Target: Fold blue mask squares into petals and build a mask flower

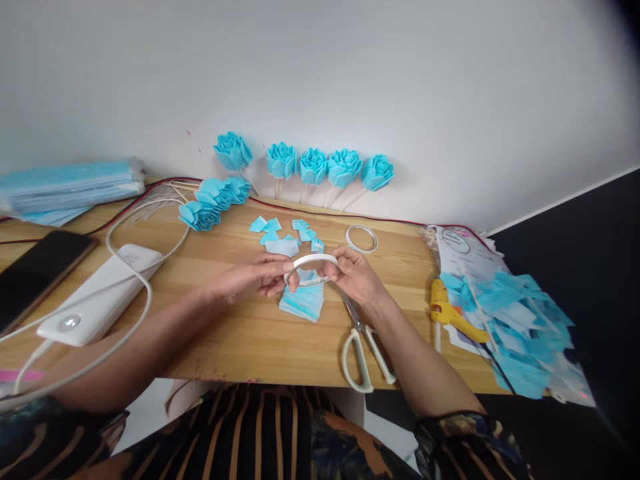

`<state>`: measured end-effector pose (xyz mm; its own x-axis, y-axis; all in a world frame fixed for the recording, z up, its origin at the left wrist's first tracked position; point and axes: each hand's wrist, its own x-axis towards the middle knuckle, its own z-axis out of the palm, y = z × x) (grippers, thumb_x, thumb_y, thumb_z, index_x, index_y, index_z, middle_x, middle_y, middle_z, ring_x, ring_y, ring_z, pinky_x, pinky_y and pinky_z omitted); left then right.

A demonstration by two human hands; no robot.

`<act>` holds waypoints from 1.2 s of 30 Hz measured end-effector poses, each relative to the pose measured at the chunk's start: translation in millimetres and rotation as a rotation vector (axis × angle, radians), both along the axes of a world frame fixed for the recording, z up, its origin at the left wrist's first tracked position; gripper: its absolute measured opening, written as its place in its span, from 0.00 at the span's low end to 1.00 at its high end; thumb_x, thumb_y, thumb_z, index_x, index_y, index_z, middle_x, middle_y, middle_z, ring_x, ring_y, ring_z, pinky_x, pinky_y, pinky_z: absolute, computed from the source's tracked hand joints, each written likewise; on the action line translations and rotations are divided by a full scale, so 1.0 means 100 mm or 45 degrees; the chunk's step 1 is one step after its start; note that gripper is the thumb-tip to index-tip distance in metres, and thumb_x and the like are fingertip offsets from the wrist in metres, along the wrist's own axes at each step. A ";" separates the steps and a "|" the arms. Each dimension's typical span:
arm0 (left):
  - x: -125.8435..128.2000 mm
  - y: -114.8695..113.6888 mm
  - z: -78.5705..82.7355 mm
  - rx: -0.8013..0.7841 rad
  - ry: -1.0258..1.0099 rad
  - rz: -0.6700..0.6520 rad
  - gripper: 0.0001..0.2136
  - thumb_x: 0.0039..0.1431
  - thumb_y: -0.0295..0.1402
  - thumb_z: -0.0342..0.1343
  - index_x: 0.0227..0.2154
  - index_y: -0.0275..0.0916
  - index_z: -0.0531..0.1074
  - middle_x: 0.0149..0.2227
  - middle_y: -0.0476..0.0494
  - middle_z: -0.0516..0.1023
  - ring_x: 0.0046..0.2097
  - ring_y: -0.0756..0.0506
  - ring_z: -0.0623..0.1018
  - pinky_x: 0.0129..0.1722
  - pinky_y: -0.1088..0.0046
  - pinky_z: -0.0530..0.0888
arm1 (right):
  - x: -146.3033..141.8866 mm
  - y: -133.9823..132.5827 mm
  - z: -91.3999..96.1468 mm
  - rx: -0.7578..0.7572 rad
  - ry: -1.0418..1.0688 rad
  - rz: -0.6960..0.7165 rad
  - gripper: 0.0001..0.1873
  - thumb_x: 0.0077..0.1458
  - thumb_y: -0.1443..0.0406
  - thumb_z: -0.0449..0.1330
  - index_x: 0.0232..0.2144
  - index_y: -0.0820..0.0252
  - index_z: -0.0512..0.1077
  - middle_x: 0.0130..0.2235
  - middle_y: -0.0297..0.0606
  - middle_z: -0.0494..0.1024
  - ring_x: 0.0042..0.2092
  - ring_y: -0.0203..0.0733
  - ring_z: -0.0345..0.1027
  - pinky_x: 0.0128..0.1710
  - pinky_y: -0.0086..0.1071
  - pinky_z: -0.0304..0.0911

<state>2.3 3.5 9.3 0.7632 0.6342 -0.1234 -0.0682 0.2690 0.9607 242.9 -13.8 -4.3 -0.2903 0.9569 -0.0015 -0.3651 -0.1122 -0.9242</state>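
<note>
Between both hands, above the middle of the table, is a narrow roll of white tape [316, 259]. My left hand [260, 273] pinches its left side, and my right hand [355, 272] grips its right side with fingertips and thumb. Below the roll lies a stack of light-blue fabric pieces [301, 303]; small cut blue squares [305, 230] are scattered just behind it. Scissors [361, 340] with pale handles rest under my right wrist, their blades partly hidden by the hand. A second tape roll [361, 239] lies flat behind my right hand.
Several blue fabric roses [313, 167] on sticks lean against the wall, and more roses [215, 197] lie at left. A power bank [100, 293] with a looping white cable, a phone [43, 273] and stacked masks [75, 187] occupy the left. A yellow glue gun [457, 313] and blue scraps [525, 333] are at right.
</note>
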 end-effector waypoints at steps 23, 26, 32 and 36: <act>-0.02 0.00 0.02 -0.075 -0.100 -0.055 0.20 0.59 0.52 0.57 0.29 0.37 0.77 0.25 0.44 0.72 0.25 0.49 0.68 0.22 0.73 0.58 | -0.02 -0.07 0.08 0.116 -0.026 0.062 0.23 0.44 0.45 0.73 0.21 0.57 0.75 0.24 0.32 0.72 0.32 0.39 0.69 0.47 0.40 0.67; -0.04 0.00 0.04 -0.058 -0.050 -0.055 0.19 0.57 0.50 0.60 0.31 0.36 0.78 0.24 0.44 0.71 0.25 0.50 0.67 0.23 0.73 0.58 | 0.00 -0.09 0.07 0.125 -0.049 0.005 0.21 0.43 0.46 0.74 0.23 0.55 0.78 0.22 0.30 0.70 0.31 0.39 0.67 0.42 0.38 0.66; -0.07 0.03 0.06 0.032 0.039 -0.045 0.17 0.57 0.48 0.63 0.33 0.36 0.80 0.22 0.46 0.72 0.23 0.51 0.65 0.22 0.74 0.57 | 0.01 -0.13 0.11 0.302 -0.153 -0.048 0.17 0.47 0.48 0.72 0.25 0.53 0.81 0.21 0.32 0.71 0.29 0.39 0.64 0.35 0.36 0.61; -0.09 0.05 0.08 0.120 0.038 -0.077 0.19 0.57 0.49 0.63 0.34 0.35 0.80 0.20 0.49 0.70 0.22 0.52 0.63 0.22 0.75 0.57 | 0.01 -0.15 0.13 0.395 -0.205 -0.085 0.16 0.49 0.48 0.71 0.26 0.52 0.81 0.22 0.33 0.72 0.30 0.41 0.67 0.35 0.37 0.63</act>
